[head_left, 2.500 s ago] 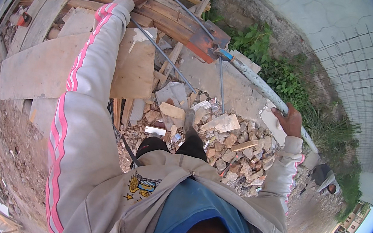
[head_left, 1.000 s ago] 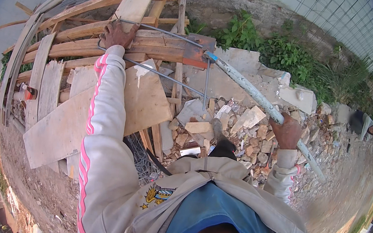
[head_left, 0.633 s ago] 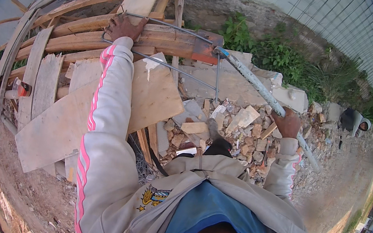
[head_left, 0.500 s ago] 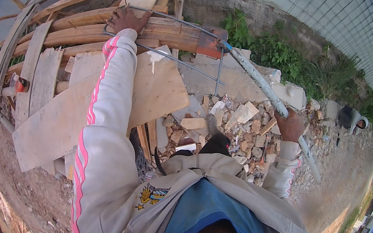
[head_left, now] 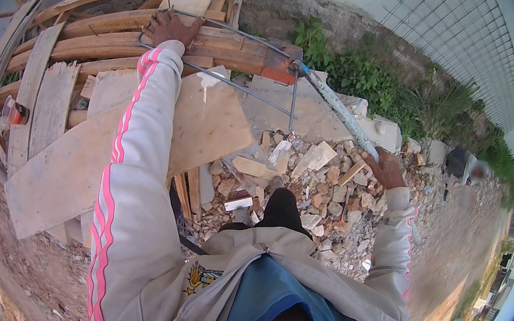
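My left hand (head_left: pixel 174 27) lies flat with fingers spread on the timber beams (head_left: pixel 107 37), pressing over a bent steel rod (head_left: pixel 234 84). The rod forms an angular loop with its free end pointing right. At the beam's end sits a rust-red bending plate (head_left: pixel 281 64), where the rod meets the head of a long pipe. My right hand (head_left: pixel 389 170) is closed round this pipe (head_left: pixel 339 106), which has worn pale blue paint. The pipe slopes from the plate down to the right; my right forearm hides part of its lower length.
Broken bricks and rubble (head_left: pixel 330 193) cover the ground around my legs. A plywood sheet (head_left: pixel 209 128) leans under my left arm, near a cup (head_left: pixel 16 112) on the planks. Weeds (head_left: pixel 371 78) and wire mesh (head_left: pixel 472 52) line the wall. Another person (head_left: pixel 461 163) is at far right.
The pipe's lower part has swung slightly left and toward the far side, with my right hand moving along and its wrist turning. My left hand stays on the rod; the whole view has shifted a little.
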The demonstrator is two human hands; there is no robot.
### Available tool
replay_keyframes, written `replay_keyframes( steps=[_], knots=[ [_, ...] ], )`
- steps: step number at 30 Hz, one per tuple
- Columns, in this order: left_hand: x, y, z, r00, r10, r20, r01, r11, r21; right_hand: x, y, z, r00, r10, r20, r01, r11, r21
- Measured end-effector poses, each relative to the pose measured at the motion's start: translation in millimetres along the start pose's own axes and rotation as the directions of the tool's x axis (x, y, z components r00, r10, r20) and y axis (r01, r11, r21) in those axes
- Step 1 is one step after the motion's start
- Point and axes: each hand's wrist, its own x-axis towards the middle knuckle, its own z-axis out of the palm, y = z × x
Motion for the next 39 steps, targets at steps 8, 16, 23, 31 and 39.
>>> replay_keyframes(
  steps=[8,16,23,31,39],
  knots=[
    [-0.8,1.8,4.6,0.999,0.009,-0.035,-0.008,0.999,0.034,5.7,-14.8,-50.9,0.990,-0.010,0.138,0.009,1.000,0.006],
    [-2.3,0.4,8.1,0.998,0.006,-0.066,-0.002,0.998,0.069,0.3,-3.4,-55.3,0.970,-0.075,0.229,0.030,0.981,0.194],
    [-0.6,0.7,8.6,0.996,0.027,-0.087,-0.025,0.999,0.021,-9.6,26.8,-97.4,0.834,0.067,0.547,-0.354,0.826,0.438],
    [4.4,-2.8,12.6,0.995,0.025,-0.097,-0.020,0.999,0.050,-20.7,3.2,-111.3,0.893,0.148,0.426,-0.301,0.899,0.319],
    [5.8,-1.4,10.4,0.997,0.035,-0.068,-0.030,0.997,0.071,-30.8,-6.3,-103.9,0.939,0.144,0.312,-0.192,0.973,0.127]
  ],
)
